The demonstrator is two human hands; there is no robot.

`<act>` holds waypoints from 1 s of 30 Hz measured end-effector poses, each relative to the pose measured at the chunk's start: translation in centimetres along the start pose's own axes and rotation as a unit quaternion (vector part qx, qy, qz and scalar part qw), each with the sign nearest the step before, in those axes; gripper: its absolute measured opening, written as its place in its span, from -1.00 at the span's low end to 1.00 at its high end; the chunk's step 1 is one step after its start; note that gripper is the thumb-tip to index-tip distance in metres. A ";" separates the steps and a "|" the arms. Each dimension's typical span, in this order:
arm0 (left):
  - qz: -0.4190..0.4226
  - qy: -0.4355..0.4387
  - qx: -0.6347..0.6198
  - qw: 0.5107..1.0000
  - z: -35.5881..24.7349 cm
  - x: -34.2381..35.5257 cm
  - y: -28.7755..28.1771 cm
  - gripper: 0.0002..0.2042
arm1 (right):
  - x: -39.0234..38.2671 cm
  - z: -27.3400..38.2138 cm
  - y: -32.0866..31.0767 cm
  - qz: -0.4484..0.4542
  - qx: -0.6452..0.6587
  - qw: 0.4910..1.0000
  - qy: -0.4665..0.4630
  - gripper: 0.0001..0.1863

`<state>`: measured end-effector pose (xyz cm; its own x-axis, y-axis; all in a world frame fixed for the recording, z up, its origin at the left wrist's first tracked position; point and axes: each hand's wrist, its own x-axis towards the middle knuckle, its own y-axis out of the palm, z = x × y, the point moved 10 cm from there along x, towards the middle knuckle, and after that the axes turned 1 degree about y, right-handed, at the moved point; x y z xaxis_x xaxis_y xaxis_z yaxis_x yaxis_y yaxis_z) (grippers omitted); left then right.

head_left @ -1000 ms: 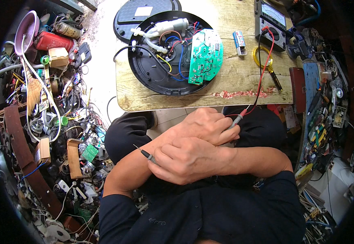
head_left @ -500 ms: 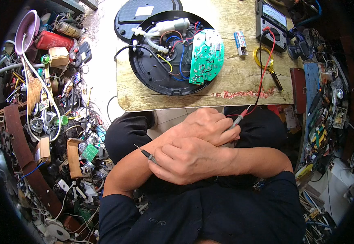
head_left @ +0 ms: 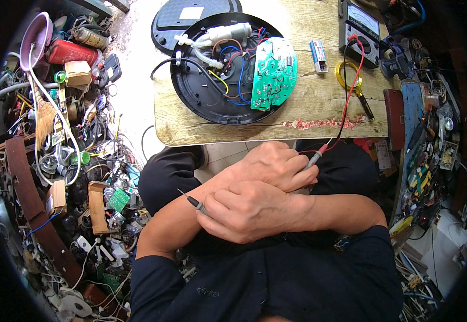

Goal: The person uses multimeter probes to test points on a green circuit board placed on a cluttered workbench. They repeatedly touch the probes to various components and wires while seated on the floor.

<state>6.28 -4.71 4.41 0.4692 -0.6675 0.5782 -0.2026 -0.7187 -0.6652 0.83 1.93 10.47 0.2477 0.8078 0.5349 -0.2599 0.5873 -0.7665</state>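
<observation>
My forearms cross over my lap, below the table edge. My left hand (head_left: 279, 167), on the right of the picture, is closed on the red test probe (head_left: 316, 155). My right hand (head_left: 240, 212), lower and leftward across my left forearm, grips the black test probe (head_left: 194, 203), its bare tip pointing left. The leads run to an analogue multimeter (head_left: 360, 27) at the table's right. On the table lies an opened round black housing (head_left: 201, 91) with a white pump (head_left: 225, 33), coloured wires and a green circuit board (head_left: 272, 75); another black cover (head_left: 169, 21) lies behind it.
The wooden table (head_left: 319, 102) also bears a small blue-and-silver box (head_left: 317, 55) and a yellow-rimmed magnifier (head_left: 365, 104). Dense piles of parts and cables line both sides, with a red cylinder (head_left: 69, 53), pink basin (head_left: 35, 37), straw broom (head_left: 44, 123) and blue board (head_left: 408, 129).
The view has shifted very slightly, with the table's things a little higher in the picture. Both hands keep the same pose and grip on the probes.
</observation>
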 end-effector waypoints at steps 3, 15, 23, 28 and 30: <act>0.000 0.001 -0.003 1.000 0.0 0.1 -0.1 -0.73 | 0.0 0.0 -0.1 0.005 -0.003 1.000 -0.002 -0.82; -0.018 -0.007 0.010 1.000 0.0 0.1 0.1 -0.82 | -0.1 0.0 0.1 -0.007 0.004 1.000 -0.002 -0.65; -0.006 -0.005 0.006 1.000 0.0 0.0 0.1 -0.81 | 0.0 0.0 0.0 0.013 0.007 1.000 0.002 -0.79; 0.015 -0.001 0.005 1.000 0.0 0.0 0.3 -0.74 | 0.0 -0.1 0.0 0.023 0.012 1.000 0.004 -0.77; 0.008 0.001 0.003 1.000 0.0 -0.1 0.3 -0.73 | 0.0 0.0 0.1 0.026 0.012 1.000 0.001 -0.76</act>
<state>6.15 -4.89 4.15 0.4644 -0.6798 0.5676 -0.2048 -0.7060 -0.6779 0.79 1.95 10.40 0.2356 0.8373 0.4933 -0.2941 0.5453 -0.7850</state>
